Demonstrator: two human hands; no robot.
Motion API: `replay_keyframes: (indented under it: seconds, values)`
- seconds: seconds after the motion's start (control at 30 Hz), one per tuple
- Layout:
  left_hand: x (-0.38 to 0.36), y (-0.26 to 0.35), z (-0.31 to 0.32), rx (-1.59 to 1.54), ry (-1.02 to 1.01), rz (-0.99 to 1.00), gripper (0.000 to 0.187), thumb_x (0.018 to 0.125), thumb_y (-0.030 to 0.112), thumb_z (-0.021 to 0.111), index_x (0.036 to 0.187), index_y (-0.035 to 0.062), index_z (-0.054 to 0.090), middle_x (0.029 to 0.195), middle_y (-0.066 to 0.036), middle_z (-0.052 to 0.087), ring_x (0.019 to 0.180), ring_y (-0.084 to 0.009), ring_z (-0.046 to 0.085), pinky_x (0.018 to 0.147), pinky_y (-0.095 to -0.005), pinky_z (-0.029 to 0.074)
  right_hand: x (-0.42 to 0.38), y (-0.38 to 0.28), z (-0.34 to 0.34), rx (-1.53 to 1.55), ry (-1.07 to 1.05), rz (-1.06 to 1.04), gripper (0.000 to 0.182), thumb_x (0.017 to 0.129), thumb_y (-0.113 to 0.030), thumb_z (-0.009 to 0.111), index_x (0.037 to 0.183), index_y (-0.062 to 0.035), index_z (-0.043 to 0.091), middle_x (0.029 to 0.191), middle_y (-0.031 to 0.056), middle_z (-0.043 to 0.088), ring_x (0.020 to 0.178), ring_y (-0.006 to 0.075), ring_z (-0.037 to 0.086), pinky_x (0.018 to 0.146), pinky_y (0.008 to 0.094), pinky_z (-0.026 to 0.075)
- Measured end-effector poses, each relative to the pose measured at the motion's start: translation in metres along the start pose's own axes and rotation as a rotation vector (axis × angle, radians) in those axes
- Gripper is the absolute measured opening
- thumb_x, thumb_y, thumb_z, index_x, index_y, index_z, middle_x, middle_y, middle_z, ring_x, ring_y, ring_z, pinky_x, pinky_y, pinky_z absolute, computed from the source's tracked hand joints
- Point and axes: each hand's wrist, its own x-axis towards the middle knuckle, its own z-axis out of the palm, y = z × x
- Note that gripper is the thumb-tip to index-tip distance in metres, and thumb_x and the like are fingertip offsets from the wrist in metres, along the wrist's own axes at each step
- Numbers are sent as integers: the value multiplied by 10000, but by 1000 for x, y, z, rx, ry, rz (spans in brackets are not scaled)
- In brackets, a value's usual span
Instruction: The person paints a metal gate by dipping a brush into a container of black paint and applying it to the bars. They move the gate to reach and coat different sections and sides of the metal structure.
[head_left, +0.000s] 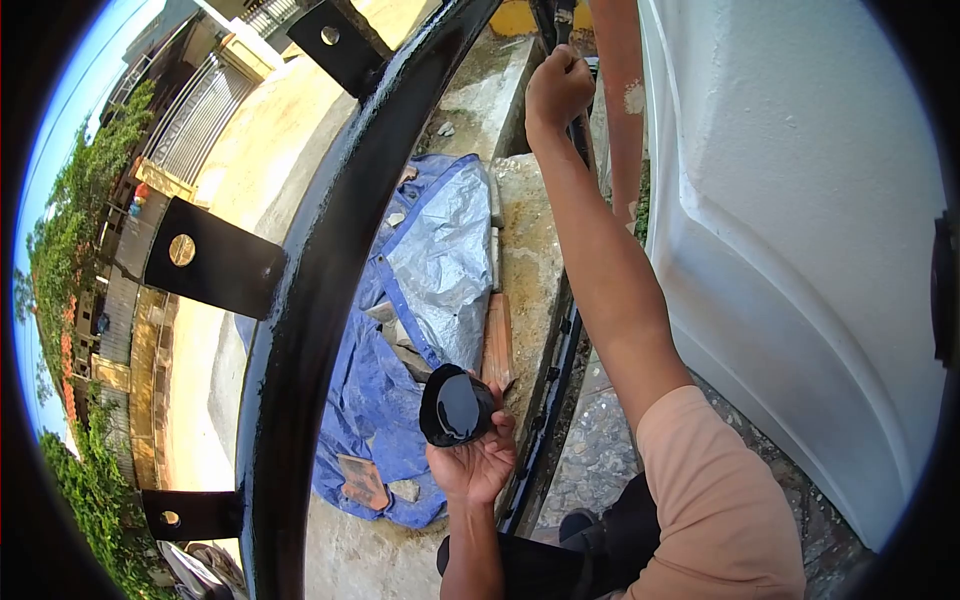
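Note:
My left hand (pixel 482 458) holds a small black cup (pixel 456 408) from below and from its right side. Dark, glossy liquid shows inside the cup. Near the top of the view, my right hand (pixel 560 88) is closed around a brush (pixel 565 22), whose upper part is cut off by the frame edge. The right arm is stretched forward beside a dark metal bar and a reddish-brown post (pixel 618 90). To the left of both hands runs a thick, shiny black metal beam (pixel 330 225) with flat drilled tabs.
A blue and silver tarp (pixel 440 260) lies on the ground with bricks (pixel 497 340) around it. On the right stands a large pale curved panel (pixel 800 200). A concrete ledge (pixel 530 240) runs beside the tarp. Trees and a gate (pixel 200 115) are at the far left.

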Motion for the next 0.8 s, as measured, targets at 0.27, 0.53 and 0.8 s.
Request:
replay_keyframes:
  seconds: [0.27, 0.53, 0.8]
  values:
    - [4, -1, -1, -37, 1, 2, 542, 935, 424, 499, 1414, 172, 457, 1352, -154, 525, 1029, -289, 565, 700, -317, 511, 8, -4, 2, -23, -40, 83, 432, 906, -317, 520, 725, 59, 632, 682, 213, 649, 668, 378, 628, 674, 471, 472]
    - [8, -7, 1, -16, -15, -22, 499, 949, 374, 506, 1407, 177, 468, 1356, -140, 529, 1040, -262, 559, 713, -306, 520, 7, -10, -2, -59, -99, 35, 404, 917, -291, 497, 712, 38, 611, 710, 211, 639, 702, 388, 627, 684, 488, 468]
    - [10, -17, 2, -73, 19, -24, 540, 929, 469, 480, 1345, 129, 534, 1349, -170, 534, 1044, -327, 575, 702, -326, 506, 1, 0, -6, -159, -139, -105, 348, 922, -270, 510, 782, 31, 617, 800, 229, 660, 771, 401, 643, 718, 497, 485]
